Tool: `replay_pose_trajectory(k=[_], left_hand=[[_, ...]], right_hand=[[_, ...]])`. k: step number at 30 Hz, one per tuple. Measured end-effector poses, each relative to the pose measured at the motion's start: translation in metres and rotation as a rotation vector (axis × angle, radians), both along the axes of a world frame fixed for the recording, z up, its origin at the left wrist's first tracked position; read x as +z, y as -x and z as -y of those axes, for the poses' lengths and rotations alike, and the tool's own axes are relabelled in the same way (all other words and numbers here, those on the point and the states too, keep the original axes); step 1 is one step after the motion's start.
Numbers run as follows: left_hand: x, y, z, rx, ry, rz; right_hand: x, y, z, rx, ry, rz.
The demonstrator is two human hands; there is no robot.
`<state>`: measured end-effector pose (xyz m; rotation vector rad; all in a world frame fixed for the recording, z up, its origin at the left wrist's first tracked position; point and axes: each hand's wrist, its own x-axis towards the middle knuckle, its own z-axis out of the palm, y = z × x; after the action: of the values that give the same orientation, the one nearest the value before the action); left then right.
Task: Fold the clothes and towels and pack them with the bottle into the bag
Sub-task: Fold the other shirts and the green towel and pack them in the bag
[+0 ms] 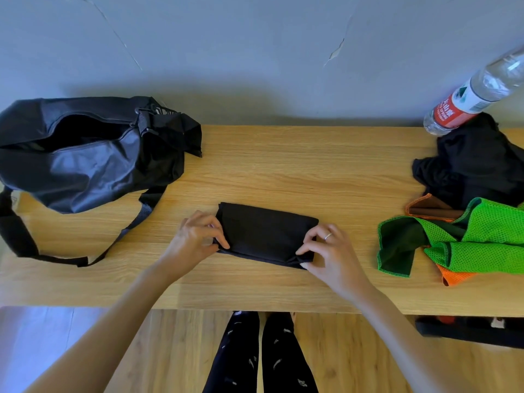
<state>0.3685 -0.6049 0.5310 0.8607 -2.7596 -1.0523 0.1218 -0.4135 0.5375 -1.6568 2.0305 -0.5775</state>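
Two hands are busy at the middle of the wooden worktop (283,290). Between them lies a black cloth (263,234), folded into a small flat block near the front edge. The left hand (195,236) pinches the left end of the cloth, its fingers curled over the edge. The right hand (329,251) pinches the right end near the front corner, thumb and fingers pressed on the fabric. A ring sits on one finger of that hand.

At the left end of the worktop lies the black bag (85,157). Its zip is open and the inside looks dark. Its strap (37,251) loops out over the wood toward the front.

At the right end there is a heap of things waiting. A crumpled black garment (476,165) lies at the back. The clear bottle (476,92) with a red and white label stands behind it by the grey wall (255,52); it looks tilted in this wide view. In front of the garment lies a green towel (453,239), loose and not folded. An orange towel (456,277) peeks out from under the green one, touching it.

Under the worktop you can see the person's legs in dark trousers (261,355) and a wooden floor (175,353).
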Motion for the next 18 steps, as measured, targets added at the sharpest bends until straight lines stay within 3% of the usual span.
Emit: replay_pose_trajectory(k=[6,13,18], left_hand=[[0.011,0.013,-0.004,0.189,-0.057,-0.135],[0.007,0.035,0.000,0.216,-0.028,-0.066],[0.006,0.039,-0.003,0.193,0.030,0.100]], right_hand=[[0.008,0.001,0.005,-0.233,0.022,0.260],[0.002,-0.005,0.020,-0.407,-0.012,0.272],[-0.002,-0.006,0.029,-0.379,-0.184,0.094]])
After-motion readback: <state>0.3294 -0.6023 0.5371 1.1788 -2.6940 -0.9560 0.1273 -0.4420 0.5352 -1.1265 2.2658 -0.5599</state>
